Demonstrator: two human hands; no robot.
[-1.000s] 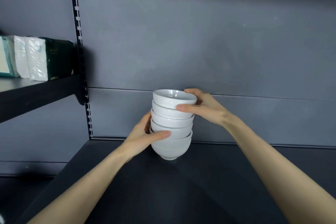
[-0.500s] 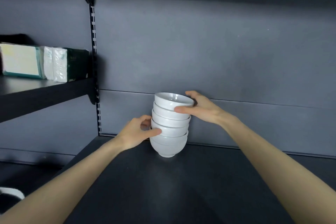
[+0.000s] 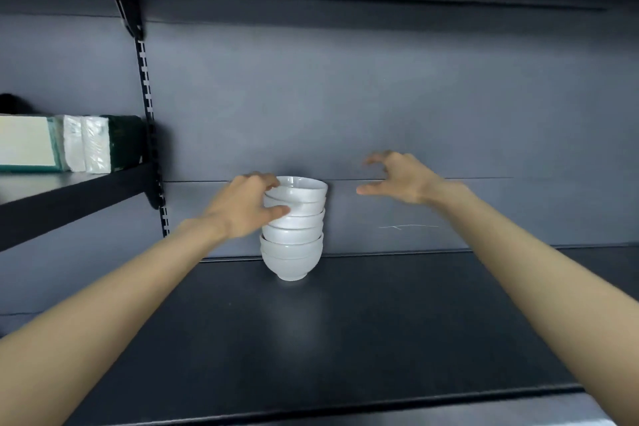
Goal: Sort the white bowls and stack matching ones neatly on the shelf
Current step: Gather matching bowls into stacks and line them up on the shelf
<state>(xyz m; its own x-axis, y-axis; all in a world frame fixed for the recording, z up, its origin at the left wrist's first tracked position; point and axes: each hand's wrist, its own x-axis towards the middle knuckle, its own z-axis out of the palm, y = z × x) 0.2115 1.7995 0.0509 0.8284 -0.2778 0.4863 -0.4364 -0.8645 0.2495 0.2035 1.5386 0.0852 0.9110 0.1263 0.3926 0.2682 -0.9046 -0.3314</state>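
Stack of white bowls (image 3: 293,235) is standing upright on the dark shelf (image 3: 380,322), close in front of the back panel (image 3: 380,97), and it is leaning very slightly to the right near its top. My left hand (image 3: 245,207) is gripping the upper bowls from their left side: the fingers are curling over the rim of the topmost bowl and the thumb is pressing across the front of the one beneath it. My right hand (image 3: 397,180) is hovering to the right of the stack, clear of it, at about the level of the top rim, its fingers spread and loosely hooked, holding nothing. The relation I am steering by: the stack's long axis is running vertically, the bowls are lying directly right of my left fingers and left of my right ones, and only the left hand is touching. I am judging that a push from the left alone is risking a tip toward the open right side, where the right hand is waiting near enough to steady it. Tissue packs (image 3: 86,143) are sitting on the side shelf (image 3: 69,190), well apart.
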